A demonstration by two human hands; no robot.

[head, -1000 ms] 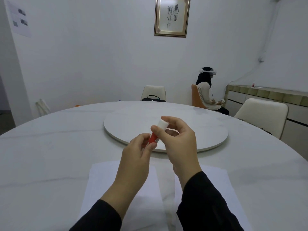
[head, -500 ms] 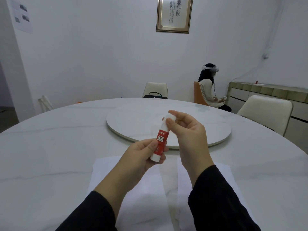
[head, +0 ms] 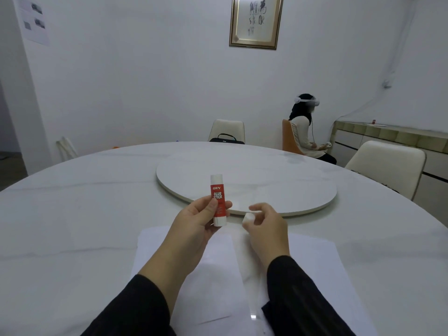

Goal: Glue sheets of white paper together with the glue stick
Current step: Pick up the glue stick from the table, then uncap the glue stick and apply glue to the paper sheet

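Note:
My left hand (head: 196,221) grips a red and white glue stick (head: 218,195) upright by its lower half, above the table. Its cap is off. My right hand (head: 265,226) pinches the small white cap (head: 249,217) just to the right of the stick, a little lower. Two white paper sheets lie flat side by side on the table under my forearms: the left sheet (head: 213,287) and the right sheet (head: 322,267), with a narrow strip of table between them.
A round white marble table (head: 72,214) carries a raised turntable (head: 291,190) at its centre. Cream chairs (head: 390,163) stand around it. A person sits at the far right by a low cabinet (head: 392,134). A black bag (head: 226,139) rests on the far chair.
My right hand pulled the cap off the glue stick and moved down and right with it. My left hand turned the stick upright.

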